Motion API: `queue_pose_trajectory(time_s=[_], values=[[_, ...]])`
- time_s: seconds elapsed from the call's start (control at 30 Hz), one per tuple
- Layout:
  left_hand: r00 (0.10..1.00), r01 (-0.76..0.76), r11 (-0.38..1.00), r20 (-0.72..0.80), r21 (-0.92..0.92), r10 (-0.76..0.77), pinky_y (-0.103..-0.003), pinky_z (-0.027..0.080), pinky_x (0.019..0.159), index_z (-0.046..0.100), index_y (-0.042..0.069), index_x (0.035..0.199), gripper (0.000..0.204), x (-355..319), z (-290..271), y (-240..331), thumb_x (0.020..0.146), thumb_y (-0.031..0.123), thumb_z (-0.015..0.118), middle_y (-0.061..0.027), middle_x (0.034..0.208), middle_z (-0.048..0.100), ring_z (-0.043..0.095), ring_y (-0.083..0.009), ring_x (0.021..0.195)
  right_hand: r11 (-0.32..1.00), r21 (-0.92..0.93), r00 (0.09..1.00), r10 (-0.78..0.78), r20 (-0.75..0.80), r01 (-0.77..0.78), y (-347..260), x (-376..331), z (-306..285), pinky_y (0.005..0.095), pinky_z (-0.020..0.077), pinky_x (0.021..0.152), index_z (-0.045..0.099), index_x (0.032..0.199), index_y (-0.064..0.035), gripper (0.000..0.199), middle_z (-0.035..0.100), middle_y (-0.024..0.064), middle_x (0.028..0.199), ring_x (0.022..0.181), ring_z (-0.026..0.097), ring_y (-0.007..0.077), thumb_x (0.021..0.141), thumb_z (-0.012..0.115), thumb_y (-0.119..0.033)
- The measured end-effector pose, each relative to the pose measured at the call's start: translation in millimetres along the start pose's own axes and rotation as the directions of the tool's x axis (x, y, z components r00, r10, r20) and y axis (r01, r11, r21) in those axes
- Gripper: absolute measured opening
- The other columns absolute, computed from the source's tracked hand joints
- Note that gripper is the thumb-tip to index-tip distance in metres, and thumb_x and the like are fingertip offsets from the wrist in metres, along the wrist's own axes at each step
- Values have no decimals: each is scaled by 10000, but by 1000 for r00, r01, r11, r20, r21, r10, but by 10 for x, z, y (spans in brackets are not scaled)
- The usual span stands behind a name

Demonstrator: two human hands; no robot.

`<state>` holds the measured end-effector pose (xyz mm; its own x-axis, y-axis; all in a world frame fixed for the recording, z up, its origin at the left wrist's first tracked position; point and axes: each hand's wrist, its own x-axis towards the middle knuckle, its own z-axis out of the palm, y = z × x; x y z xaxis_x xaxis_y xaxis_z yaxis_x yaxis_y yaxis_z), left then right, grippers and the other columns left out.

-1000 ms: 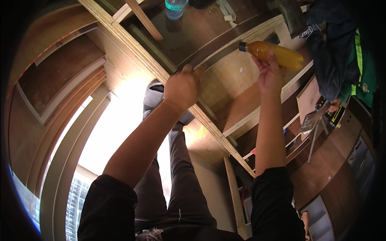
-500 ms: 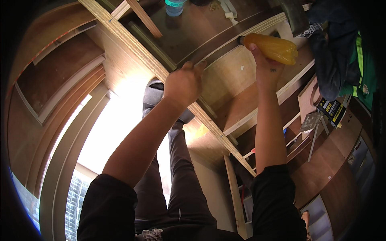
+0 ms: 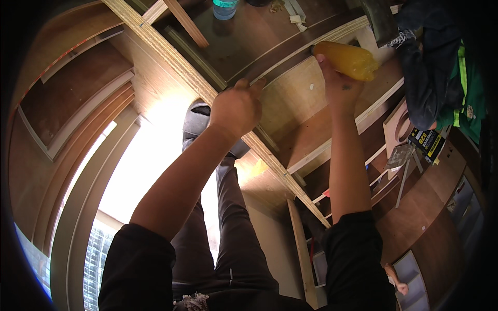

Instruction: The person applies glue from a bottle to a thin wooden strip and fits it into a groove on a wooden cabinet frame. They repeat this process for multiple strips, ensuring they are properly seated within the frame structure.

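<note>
My right hand [image 3: 342, 85] is wrapped round a squeeze bottle [image 3: 346, 59] of amber-yellow liquid. The bottle lies nearly on its side, its dark tip pointing left close to the edge of a wooden frame. My left hand [image 3: 236, 106] is closed above the long plywood edge [image 3: 194, 85], its fingertips at the near end of a narrow brown band on the frame. Whatever those fingers grip is hidden. Pale plywood panels [image 3: 298, 93] form an open compartment between my hands.
A clear bottle with a teal label [image 3: 224, 9] stands on the dark panel at the top. Dark clothing with a green and yellow piece [image 3: 461, 88] is at the right, above a black-and-yellow can [image 3: 428, 144]. Another person's hand [image 3: 398, 282] shows at lower right.
The amber bottle and my right hand have shifted slightly left and up. My left hand stays in nearly the same place. The other person's hand at lower right shows more.
</note>
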<state>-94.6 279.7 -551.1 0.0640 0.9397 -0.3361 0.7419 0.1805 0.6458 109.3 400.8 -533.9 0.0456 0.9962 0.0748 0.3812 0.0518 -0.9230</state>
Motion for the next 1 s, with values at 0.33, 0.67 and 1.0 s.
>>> queue_pose_trajectory(time_s=[0.33, 0.67, 1.0], values=[[1000, -16, 1000, -11, 4, 16, -450, 586, 730, 647, 151, 1291, 446, 1, 25, -6, 853, 102, 583, -156, 1012, 664, 694, -355, 824, 998, 47, 998, 29, 64, -32, -33, -20, -9, 256, 533, 744, 706, 988, 39, 219, 739, 77, 927, 841, 688, 121, 813, 823, -21], [1000, -18, 1000, -21, -21, 17, -447, 583, 730, 650, 145, 1293, 449, 1, 51, -27, 854, 96, 574, -165, 991, 660, 690, -359, 823, 982, 140, 992, 123, 11, -123, -183, -127, 149, 266, 533, 750, 686, 997, 48, 227, 732, 89, 956, 851, 687, 141, 820, 813, -14], [999, -38, 997, -27, -73, 36, -458, 582, 750, 641, 131, 1306, 453, -32, 86, -65, 861, 79, 566, -188, 980, 647, 684, -375, 833, 998, -17, 998, 66, 21, -65, -98, -161, 160, 276, 542, 770, 668, 1023, 44, 314, 730, 94, 971, 847, 687, 153, 795, 853, -66]])
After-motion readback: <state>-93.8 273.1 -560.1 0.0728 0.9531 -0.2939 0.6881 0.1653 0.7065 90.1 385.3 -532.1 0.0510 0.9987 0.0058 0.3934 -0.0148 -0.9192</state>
